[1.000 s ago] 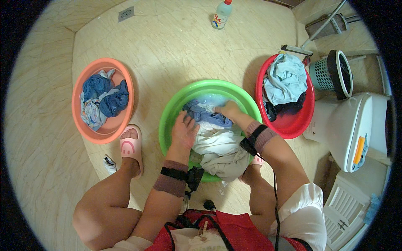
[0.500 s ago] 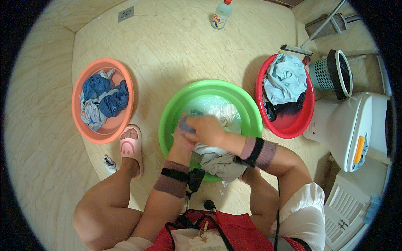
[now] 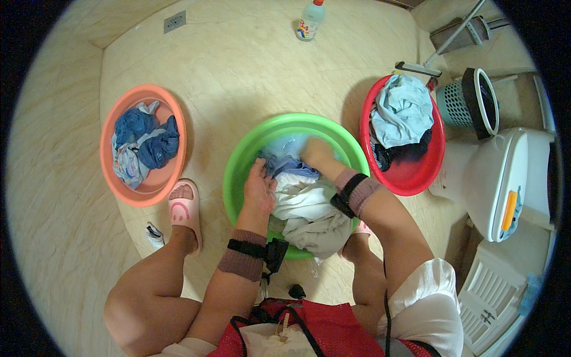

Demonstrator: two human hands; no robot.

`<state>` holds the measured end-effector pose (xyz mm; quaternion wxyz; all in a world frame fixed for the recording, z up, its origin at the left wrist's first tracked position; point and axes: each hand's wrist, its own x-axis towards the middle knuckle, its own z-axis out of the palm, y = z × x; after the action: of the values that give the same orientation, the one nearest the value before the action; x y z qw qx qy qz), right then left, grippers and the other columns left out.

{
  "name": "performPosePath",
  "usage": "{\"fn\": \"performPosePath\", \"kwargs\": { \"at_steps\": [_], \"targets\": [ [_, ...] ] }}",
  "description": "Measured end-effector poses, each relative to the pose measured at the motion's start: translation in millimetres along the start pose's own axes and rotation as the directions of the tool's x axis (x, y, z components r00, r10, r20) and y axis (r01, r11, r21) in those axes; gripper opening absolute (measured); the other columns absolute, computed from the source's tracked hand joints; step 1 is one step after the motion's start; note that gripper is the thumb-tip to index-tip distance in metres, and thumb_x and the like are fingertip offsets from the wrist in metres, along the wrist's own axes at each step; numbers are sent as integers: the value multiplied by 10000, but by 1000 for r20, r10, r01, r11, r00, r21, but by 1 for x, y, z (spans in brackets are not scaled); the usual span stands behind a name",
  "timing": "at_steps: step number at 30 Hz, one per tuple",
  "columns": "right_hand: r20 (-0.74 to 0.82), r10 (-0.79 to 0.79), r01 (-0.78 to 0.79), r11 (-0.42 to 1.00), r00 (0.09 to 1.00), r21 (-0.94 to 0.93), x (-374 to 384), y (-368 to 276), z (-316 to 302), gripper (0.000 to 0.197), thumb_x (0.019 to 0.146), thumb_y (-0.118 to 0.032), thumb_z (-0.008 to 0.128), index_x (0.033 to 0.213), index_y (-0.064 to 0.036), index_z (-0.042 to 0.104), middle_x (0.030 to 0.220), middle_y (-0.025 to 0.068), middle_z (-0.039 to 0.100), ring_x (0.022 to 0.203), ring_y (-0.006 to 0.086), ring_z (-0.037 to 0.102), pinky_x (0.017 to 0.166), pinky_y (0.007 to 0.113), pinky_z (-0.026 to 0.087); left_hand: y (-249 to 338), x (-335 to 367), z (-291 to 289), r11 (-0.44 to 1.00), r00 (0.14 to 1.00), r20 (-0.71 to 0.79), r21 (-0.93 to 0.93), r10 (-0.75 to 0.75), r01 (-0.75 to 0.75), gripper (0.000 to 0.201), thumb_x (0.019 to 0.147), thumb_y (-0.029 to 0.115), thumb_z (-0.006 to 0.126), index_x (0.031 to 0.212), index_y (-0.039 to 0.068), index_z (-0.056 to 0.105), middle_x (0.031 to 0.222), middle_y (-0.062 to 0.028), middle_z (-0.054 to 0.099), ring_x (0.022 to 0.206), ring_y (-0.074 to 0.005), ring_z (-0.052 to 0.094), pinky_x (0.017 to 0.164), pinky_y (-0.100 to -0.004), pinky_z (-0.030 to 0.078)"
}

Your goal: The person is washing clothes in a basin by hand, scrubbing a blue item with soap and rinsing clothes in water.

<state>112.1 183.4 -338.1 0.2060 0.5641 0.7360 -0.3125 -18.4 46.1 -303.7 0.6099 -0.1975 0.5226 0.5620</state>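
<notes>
A green basin [image 3: 241, 146] stands between my feet with soapy water [image 3: 288, 143] and wet clothes in it. My left hand [image 3: 258, 185] rests at the basin's left inner side, its fingers stretched out against the edge of a blue cloth [image 3: 286, 166]. Across from it, my right hand [image 3: 316, 153] is curled like a fist at the water by the cloth's right end. Its fingertips are hidden, so what they grip does not show. A white garment [image 3: 302, 197] lies below the blue cloth, and a grey-beige garment [image 3: 318, 231] is nearest me.
An orange basin [image 3: 178, 178] with blue and patterned clothes stands left. To the right, a red basin [image 3: 416, 187] holds light blue and black clothes. Beyond are a bin [image 3: 458, 104], a floor squeegee [image 3: 419, 69] and a white toilet [image 3: 508, 178]. A bottle [image 3: 309, 22] stands at the back.
My hands were together over the basin's left part with blue cloth between them. My right hand has moved right and away to the water; the blue cloth now lies spread in the basin.
</notes>
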Motion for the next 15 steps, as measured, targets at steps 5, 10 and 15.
{"fn": "performPosePath", "kwargs": {
  "at_steps": [5,10,15],
  "targets": [
    [-163,-454,480,854,876,199,-70,-77,-19,308,749,-307,641,865,-29,578,817,211,632,780,404,609,698,485,484,11,-5,-6,948,991,119,-304,-65,98,505,907,468,478,1233,83,501,1230,-81,550,1154,-218,489,1021,-404,346],
    [-192,-692,717,658,696,229,-132,-90,-32,278,764,-316,626,823,-53,560,763,196,617,730,401,601,654,490,479,18,-36,8,941,921,389,-322,29,107,428,947,422,412,1156,81,566,1119,-118,613,1008,-275,591,904,-432,467],
    [-160,-523,535,845,837,33,-90,-67,-26,383,802,-431,574,884,-59,612,759,204,643,727,386,629,665,497,493,-15,10,-14,929,895,431,-271,-117,252,388,962,384,396,1168,95,551,1135,-121,609,1069,-260,567,951,-418,437]
  ]
}}
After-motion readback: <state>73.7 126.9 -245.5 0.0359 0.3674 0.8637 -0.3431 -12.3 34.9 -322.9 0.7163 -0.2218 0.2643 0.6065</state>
